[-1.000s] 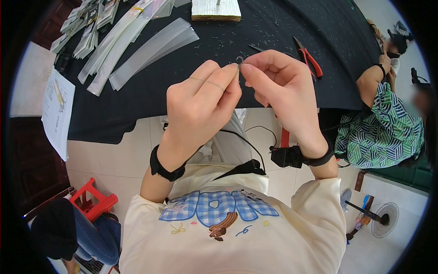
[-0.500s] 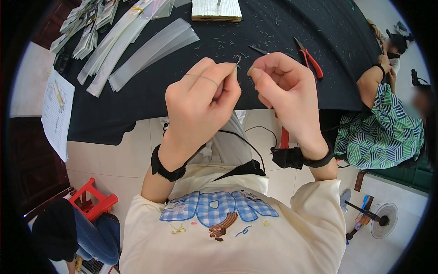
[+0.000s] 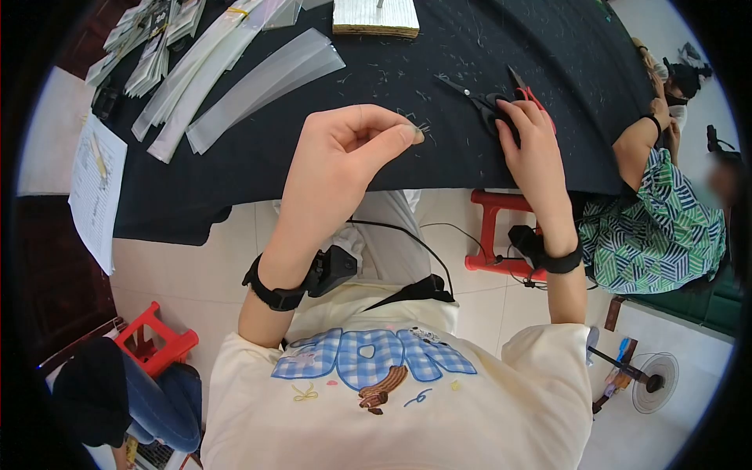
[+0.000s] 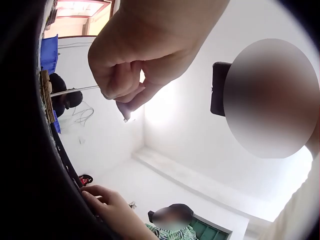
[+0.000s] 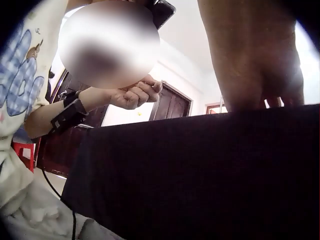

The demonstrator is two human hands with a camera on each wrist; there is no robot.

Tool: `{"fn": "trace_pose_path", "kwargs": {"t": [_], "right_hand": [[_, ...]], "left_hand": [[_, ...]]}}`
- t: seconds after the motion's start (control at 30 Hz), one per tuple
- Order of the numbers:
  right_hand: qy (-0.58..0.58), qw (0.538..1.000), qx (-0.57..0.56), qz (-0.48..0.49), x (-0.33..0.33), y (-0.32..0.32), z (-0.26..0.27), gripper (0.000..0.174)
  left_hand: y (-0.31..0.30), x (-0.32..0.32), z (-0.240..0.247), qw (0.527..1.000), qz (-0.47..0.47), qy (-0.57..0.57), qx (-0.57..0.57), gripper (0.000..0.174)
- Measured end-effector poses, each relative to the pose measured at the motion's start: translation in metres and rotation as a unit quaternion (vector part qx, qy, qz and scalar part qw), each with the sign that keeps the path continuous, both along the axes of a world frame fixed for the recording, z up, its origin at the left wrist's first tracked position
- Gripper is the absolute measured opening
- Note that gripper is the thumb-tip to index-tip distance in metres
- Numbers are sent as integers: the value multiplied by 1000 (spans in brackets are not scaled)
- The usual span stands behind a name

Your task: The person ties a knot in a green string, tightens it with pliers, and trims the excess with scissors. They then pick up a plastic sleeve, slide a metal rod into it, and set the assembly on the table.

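Observation:
My left hand [image 3: 333,160] pinches a small wire hook [image 3: 424,128] between thumb and forefinger, above the black tablecloth. Most of the hook is hidden by the fingertips; in the left wrist view a tiny tip [image 4: 126,118] pokes out past them. To the right, my right hand [image 3: 536,153] reaches down onto a pair of black-handled scissors [image 3: 462,88] lying on the cloth. Its fingers are extended at the handles, with the thumb beside them. Red-handled pliers [image 3: 516,77] lie just behind this hand, partly covered by it.
Clear plastic sleeves [image 3: 266,90] and bundled packets [image 3: 149,74] lie at the table's left. A white-topped block [image 3: 376,17] with an upright rod stands at the back. Thread scraps litter the black cloth [image 3: 376,78]. Another person [image 3: 666,211] sits at the right edge.
My right hand has left the left fingertips and moved right to the scissors. The left hand has turned, and the thread seen across its fingers no longer shows.

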State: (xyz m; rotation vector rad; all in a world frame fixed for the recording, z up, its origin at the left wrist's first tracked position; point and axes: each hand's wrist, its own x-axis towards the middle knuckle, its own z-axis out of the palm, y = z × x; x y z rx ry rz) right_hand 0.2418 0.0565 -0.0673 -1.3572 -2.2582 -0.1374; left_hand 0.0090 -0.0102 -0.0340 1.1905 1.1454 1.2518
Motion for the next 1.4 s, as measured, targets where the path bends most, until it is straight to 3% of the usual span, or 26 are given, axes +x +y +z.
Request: {"fn": "trace_pose_path", "kwargs": {"t": [0.13, 0.23, 0.33, 0.43, 0.53, 0.73, 0.87, 1.03, 1.4], "right_hand": [[11, 996, -83, 42, 7, 13, 9, 21], [-47, 992, -116, 28, 9, 18, 20, 23], [-11, 991, -134, 18, 13, 10, 29, 24], [171, 961, -216, 40, 24, 6, 25, 31], [170, 954, -239, 55, 19, -7, 37, 33], [107, 959, -235, 120, 8, -26, 50, 37], [33, 970, -211, 114, -2, -37, 56, 40], [13, 966, -214, 147, -1, -41, 63, 41], [-4, 965, -175, 195, 6, -40, 62, 42]], "left_hand": [[0, 1, 2, 1000, -17, -2, -16, 13], [-3, -2, 10, 999, -24, -19, -31, 13], [-5, -6, 12, 999, -19, -9, -34, 13], [-3, -8, 11, 999, -10, -17, -35, 12], [-1, -5, 6, 1000, 12, 8, -8, 13], [1, -7, 9, 1000, 26, 11, -11, 11], [3, -7, 7, 999, 36, 32, -21, 11], [5, -10, 4, 996, -18, 81, 10, 12], [3, -16, 7, 993, -97, 66, -17, 12]]}}
